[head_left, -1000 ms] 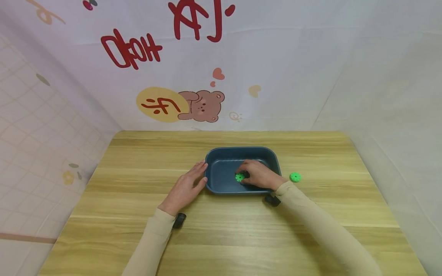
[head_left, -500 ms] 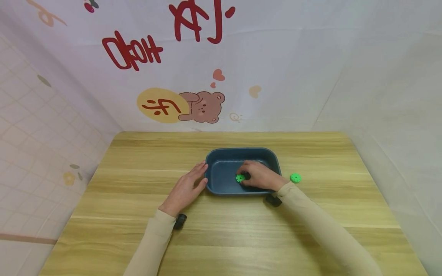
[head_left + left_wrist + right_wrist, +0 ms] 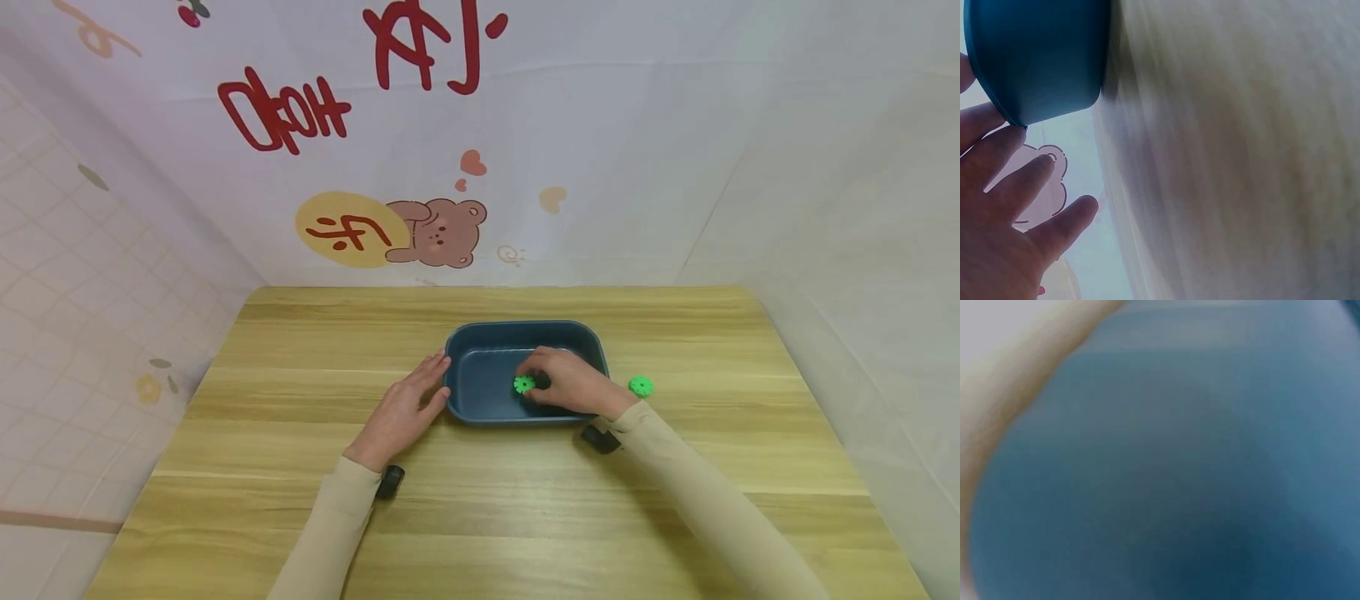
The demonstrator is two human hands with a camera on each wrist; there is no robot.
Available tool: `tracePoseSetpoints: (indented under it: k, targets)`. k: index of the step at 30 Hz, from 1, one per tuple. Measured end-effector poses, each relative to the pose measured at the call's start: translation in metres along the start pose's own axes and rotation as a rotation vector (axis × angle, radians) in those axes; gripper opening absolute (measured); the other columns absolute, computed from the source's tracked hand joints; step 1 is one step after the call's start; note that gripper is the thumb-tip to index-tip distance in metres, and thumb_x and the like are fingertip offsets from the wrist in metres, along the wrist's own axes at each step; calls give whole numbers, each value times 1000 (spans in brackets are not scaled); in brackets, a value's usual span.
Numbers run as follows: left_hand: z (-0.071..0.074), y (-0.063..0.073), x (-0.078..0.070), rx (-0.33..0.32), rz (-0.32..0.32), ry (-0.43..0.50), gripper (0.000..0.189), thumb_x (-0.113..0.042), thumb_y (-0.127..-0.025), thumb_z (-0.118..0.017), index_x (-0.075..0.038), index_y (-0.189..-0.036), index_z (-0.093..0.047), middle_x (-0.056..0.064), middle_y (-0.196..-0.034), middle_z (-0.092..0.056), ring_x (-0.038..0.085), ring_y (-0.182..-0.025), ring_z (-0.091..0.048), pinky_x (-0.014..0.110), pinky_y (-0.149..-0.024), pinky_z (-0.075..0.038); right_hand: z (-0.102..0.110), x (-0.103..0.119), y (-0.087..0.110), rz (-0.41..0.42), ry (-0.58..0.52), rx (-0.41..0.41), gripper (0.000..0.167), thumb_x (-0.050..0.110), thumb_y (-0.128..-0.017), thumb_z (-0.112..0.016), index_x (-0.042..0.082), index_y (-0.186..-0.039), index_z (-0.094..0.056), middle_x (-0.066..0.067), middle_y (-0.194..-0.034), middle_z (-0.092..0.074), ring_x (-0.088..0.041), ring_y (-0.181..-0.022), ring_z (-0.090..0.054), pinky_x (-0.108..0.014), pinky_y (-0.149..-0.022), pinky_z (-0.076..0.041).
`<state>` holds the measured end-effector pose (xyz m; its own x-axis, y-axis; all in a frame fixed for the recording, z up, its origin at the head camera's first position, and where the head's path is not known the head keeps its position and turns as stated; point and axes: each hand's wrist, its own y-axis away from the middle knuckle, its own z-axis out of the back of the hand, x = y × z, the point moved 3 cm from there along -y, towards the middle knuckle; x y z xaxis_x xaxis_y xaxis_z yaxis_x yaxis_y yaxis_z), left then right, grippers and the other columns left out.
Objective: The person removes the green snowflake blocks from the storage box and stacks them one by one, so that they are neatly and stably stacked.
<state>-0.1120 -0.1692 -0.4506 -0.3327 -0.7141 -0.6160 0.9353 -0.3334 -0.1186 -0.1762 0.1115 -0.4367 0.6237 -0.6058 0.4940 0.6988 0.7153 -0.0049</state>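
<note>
A small green notched plastic disc [image 3: 523, 384] is low inside a dark blue rectangular dish [image 3: 480, 417]. My right hand [image 3: 566, 383] reaches in over the right side, thumb and fingers curled at the disc's edges, pinching it. Straight fingers of my left hand [image 3: 405, 414] rest against the dish's left end, thumb apart from the others; the left wrist view shows the fingertips at the rim of the dish [image 3: 1041, 62]. On the table, right of the dish, lies a second green disc [image 3: 641, 386]. Blurred blue dish wall [image 3: 1179, 456] fills most of the right wrist view.
The dish stands on a wood-grain table [image 3: 480, 517]. Behind the table hangs a white cloth [image 3: 637, 167] printed with a bear and red characters. Black wrist devices sit under both wrists, the right one [image 3: 600, 437] just in front of the dish.
My right hand has shifted slightly to the right inside the dish, and the green disc with it. The left hand stays at the rim; the second disc has not moved.
</note>
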Motion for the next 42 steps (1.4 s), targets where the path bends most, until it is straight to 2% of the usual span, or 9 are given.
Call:
tracePoseSetpoints:
  k: [10, 17, 25, 35, 38, 42]
  targets:
    - [0, 1, -1, -7, -4, 4, 54, -30, -108, -57, -10, -158, -45, 4, -165, -37, 28, -152, -34, 50, -120, -34, 9, 4, 12, 11, -52, -59, 29, 19, -93, -79, 11, -120, -74, 1, -115, -67, -15, -98, -64, -33, -83, -55]
    - [0, 1, -1, -7, -1, 6, 54, -30, -108, -56, -12, -158, -45, 4, -165, -36, 27, -152, -34, 51, -120, -34, 16, 5, 17, -24, -67, -93, 27, 20, -93, -79, 14, -119, -75, 3, -112, -65, -11, -95, -62, -32, -81, -55]
    - [0, 1, -1, -8, -3, 19, 54, -29, -108, -57, -10, -157, -45, 4, -165, -36, 26, -152, -34, 50, -120, -34, 23, 5, 24, -22, -103, -152, 26, 16, -93, -79, 13, -118, -75, 4, -111, -65, -12, -97, -63, -33, -82, -56]
    - [-1, 1, 0, -4, -2, 13, 54, -28, -108, -57, -11, -158, -45, 4, -165, -36, 25, -152, -34, 50, -120, -35, 33, 4, 36, -37, -165, -201, 30, 18, -92, -81, 12, -121, -73, 1, -117, -65, -20, -106, -66, -43, -90, -57]
    - [-1, 1, 0, -3, 1, 14, 54, -27, -108, -58, -11, -158, -45, 4, -165, -36, 25, -152, -34, 50, -120, -35, 36, 2, 39, -46, -177, -218, 32, 17, -92, -81, 11, -122, -73, 0, -117, -65, -20, -106, -67, -46, -91, -57]
    - [-1, 1, 0, 0, 2, 16, 54, -28, -108, -57, -11, -158, -44, 4, -165, -36, 25, -152, -33, 50, -120, -34, 40, 0, 44, -55, -198, -236, 32, 14, -91, -81, 10, -122, -73, -1, -117, -66, -27, -106, -67, -51, -89, -57]
